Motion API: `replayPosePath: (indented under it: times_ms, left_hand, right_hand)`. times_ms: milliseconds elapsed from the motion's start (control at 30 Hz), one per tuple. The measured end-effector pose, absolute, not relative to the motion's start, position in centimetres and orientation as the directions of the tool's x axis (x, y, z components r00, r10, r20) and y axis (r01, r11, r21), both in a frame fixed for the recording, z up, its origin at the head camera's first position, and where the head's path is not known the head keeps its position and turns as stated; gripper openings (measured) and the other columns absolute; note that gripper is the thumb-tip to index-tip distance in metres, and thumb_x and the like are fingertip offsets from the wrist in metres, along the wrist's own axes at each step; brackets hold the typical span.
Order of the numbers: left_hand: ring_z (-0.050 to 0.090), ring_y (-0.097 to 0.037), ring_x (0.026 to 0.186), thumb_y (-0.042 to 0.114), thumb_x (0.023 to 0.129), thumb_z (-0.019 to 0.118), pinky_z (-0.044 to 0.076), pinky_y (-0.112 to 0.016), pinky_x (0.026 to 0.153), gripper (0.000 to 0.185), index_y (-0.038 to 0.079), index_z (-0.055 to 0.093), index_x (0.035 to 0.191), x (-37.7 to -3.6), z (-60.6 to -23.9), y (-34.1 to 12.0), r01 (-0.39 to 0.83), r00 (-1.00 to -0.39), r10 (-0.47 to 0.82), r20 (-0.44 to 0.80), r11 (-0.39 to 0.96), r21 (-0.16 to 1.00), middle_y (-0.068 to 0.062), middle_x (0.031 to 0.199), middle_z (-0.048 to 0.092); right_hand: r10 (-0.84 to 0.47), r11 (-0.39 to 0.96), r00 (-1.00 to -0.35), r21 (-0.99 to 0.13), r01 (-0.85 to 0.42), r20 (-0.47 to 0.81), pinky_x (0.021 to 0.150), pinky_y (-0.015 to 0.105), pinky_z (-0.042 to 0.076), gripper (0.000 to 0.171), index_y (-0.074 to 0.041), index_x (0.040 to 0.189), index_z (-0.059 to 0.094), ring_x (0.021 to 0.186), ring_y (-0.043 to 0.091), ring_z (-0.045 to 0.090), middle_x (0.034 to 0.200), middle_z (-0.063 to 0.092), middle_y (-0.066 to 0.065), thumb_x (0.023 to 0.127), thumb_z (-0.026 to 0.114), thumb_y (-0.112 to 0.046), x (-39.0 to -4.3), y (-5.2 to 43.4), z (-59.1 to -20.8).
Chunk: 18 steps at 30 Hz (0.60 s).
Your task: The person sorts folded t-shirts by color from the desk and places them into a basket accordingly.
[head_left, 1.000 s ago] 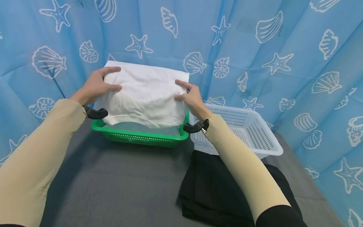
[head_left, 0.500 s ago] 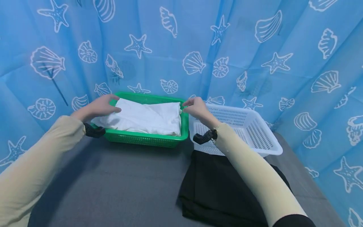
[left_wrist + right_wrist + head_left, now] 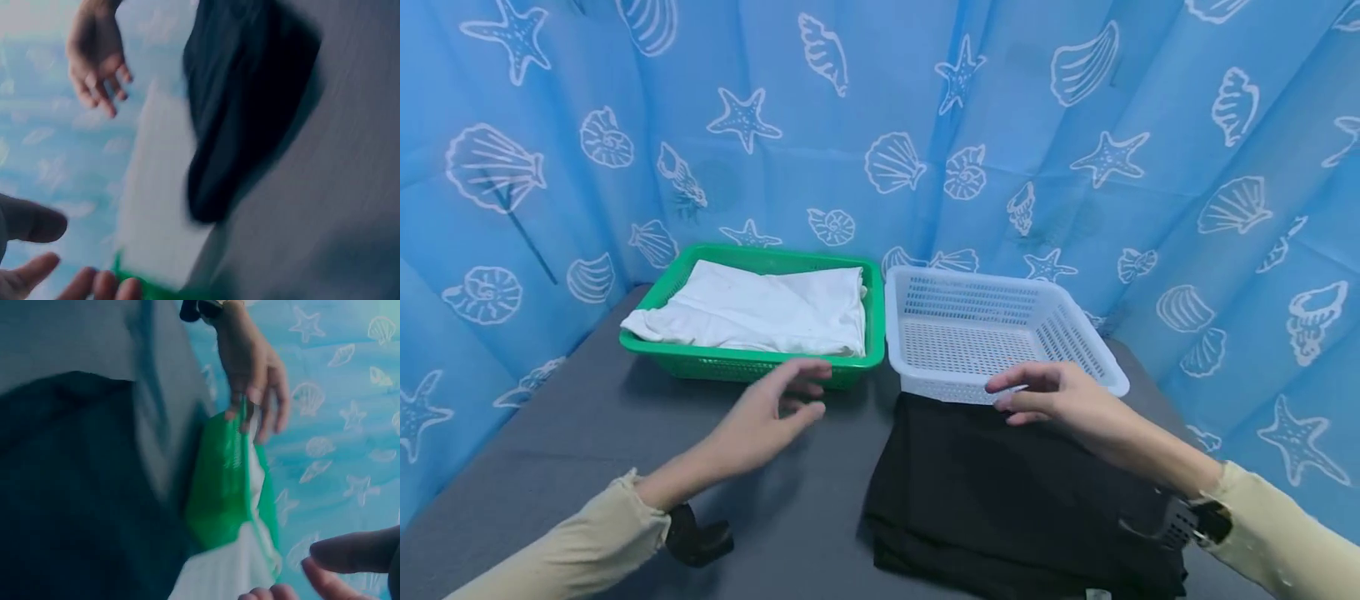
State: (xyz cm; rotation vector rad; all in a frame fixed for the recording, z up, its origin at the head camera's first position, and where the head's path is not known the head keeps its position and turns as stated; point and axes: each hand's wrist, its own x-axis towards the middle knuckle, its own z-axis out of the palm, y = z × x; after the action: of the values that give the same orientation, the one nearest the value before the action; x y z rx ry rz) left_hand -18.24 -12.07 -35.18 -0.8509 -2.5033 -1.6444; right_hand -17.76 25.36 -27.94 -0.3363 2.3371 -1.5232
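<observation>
Head view bright, evenly lit, soft diffuse light from above. Blue curtain (image 3: 880, 125) without glare; seams bow toward frame edges, wide-lens distortion. Soft shadows on grey counter (image 3: 587, 450) under left hand (image 3: 760, 421) and in front of green basket (image 3: 752, 365). White cloth (image 3: 752, 312) near overexposed, folds faint. Black cloth (image 3: 1000, 492) dark, folds barely readable. Head view sharp throughout. Left wrist view heavily motion-blurred, washed pale. Right wrist view blurred, dimmer, bluish cast; near fingertips (image 3: 350, 550) out of focus.
</observation>
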Motion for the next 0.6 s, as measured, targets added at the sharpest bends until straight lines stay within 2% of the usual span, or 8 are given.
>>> replayPosePath:
  times_ms: [67,167,400,500,600]
  left_hand:
    - [0.054,-0.027,0.119,0.016,0.099,0.061,0.048,-0.04,0.093,0.047,0.013,0.046,0.143,-17.3,-36.3,-10.8,0.355,-0.851,0.485,0.202,0.247,0.902,-0.009,0.138,0.051]
    - [0.052,-0.03,0.122,0.023,0.1,0.061,0.046,-0.047,0.094,0.053,0.015,0.04,0.148,-16.7,-37.6,-9.1,0.226,-0.837,0.544,0.058,0.248,0.942,-0.013,0.141,0.048]
    - [0.05,-0.036,0.124,0.029,0.099,0.061,0.047,-0.053,0.091,0.063,0.012,0.033,0.153,-16.4,-39.5,-4.6,0.024,-0.855,0.51,-0.097,0.224,0.974,-0.021,0.142,0.045]
    - [0.049,-0.039,0.125,0.029,0.098,0.062,0.044,-0.055,0.095,0.063,0.011,0.035,0.152,-16.0,-40.2,-3.2,-0.021,-0.872,0.474,-0.12,0.21,0.978,-0.024,0.143,0.044]
    - [0.047,-0.04,0.126,0.03,0.097,0.063,0.042,-0.057,0.096,0.062,0.014,0.037,0.151,-16.0,-40.3,-2.3,-0.027,-0.877,0.464,-0.128,0.218,0.976,-0.024,0.144,0.042]
  right_hand:
    - [-0.352,0.392,-0.922,-0.92,0.013,-0.163,0.088,0.042,0.052,0.038,0.01,0.126,0.057,0.107,0.029,0.061,0.126,0.058,0.022,0.097,0.064,-0.015,-16.5,27.2,-28.3]
    - [-0.314,0.418,-0.935,-0.908,0.021,-0.166,0.086,0.042,0.053,0.035,0.01,0.123,0.059,0.103,0.027,0.064,0.12,0.062,0.018,0.098,0.063,-0.015,-15.3,29.4,-29.3]
    - [-0.134,0.631,-0.979,-0.775,0.038,-0.156,0.077,0.036,0.055,0.033,0.006,0.119,0.063,0.097,0.028,0.063,0.113,0.064,0.017,0.096,0.065,-0.018,-13.8,33.5,-32.1]
    - [-0.112,0.616,-0.972,-0.782,0.095,-0.206,0.077,0.035,0.055,0.036,0.007,0.121,0.062,0.097,0.023,0.064,0.116,0.064,0.017,0.097,0.065,-0.019,-13.4,36.5,-33.4]
    - [-0.154,0.484,-0.942,-0.854,0.19,-0.297,0.082,0.037,0.054,0.033,0.006,0.123,0.062,0.099,0.019,0.064,0.118,0.064,0.013,0.099,0.061,-0.017,-13.3,40.0,-34.4]
